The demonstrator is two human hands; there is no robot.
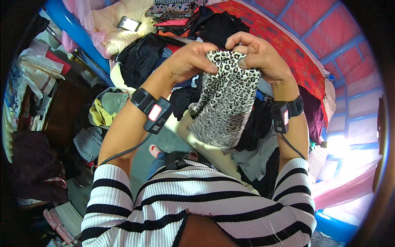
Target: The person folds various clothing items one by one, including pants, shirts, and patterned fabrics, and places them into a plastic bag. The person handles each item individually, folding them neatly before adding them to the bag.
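Observation:
A black-and-white leopard-print cloth hangs from both of my hands, its lower end blurred. My left hand pinches its upper left corner between thumb and fingers. At the upper right edge, my right hand grips the same cloth with curled fingers. Dark garments lie on the bed beneath and behind the cloth. Beyond my hands is a black garment, beside a stack of folded patterned clothes.
A red patterned sheet covers the bed's far side. On a cream quilt rests a phone with a lit screen. Left of the bed stand a container of clothes and a blue bed post. A grey garment lies near the bed's edge.

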